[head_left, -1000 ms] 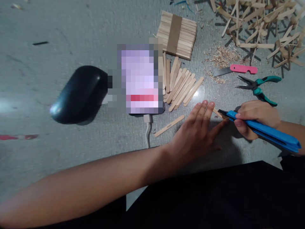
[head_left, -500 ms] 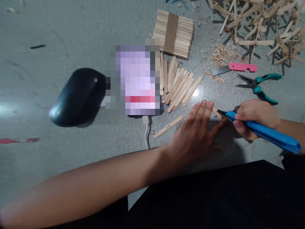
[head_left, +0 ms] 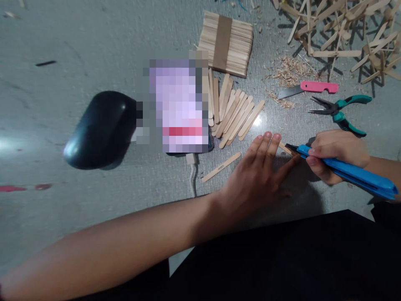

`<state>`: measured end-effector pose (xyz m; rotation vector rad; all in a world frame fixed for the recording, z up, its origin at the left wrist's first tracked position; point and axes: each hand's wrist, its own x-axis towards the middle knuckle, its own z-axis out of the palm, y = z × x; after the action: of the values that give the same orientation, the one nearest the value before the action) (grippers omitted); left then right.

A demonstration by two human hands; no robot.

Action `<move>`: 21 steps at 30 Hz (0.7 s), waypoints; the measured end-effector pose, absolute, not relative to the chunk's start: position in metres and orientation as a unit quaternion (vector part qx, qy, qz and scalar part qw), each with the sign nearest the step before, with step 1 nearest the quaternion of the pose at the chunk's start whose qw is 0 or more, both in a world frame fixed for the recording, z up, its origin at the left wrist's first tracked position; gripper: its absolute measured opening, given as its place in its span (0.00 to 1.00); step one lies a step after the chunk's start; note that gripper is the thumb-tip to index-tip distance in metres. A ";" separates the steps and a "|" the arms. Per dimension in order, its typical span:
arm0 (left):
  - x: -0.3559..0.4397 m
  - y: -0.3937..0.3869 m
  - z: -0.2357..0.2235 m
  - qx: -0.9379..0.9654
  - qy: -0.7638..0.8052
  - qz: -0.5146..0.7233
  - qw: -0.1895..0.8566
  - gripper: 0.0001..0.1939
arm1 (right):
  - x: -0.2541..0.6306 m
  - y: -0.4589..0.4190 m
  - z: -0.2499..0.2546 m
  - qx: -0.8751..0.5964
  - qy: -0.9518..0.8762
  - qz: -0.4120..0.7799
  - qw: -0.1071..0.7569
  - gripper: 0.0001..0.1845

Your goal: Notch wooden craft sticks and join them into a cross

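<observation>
My left hand lies flat on the grey surface, fingers stretched out, pressing down a wooden craft stick of which only a short end shows. My right hand is closed round a blue utility knife, whose black tip touches that stick beside my left forefinger. One loose stick lies just left of my left hand. Several more loose sticks are fanned out above it.
A banded bundle of sticks sits at the top. A pink-handled blade, teal pliers and wood shavings lie to the right. Glued stick structures fill the top right. A phone with cable and a black mouse-like object lie left.
Both hands stay in place on the stick. The view has shifted slightly.
</observation>
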<state>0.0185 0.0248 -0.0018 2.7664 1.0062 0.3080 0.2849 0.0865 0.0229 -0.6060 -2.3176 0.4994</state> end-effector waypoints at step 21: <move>0.022 0.027 0.006 0.937 0.340 0.030 0.071 0.53 | 0.285 0.085 0.010 -0.199 -0.927 0.088 0.306 0.08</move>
<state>0.0216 0.0273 0.0063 2.8179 1.0224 0.0907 0.2854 0.0853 0.0098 -0.5269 -2.4525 0.2338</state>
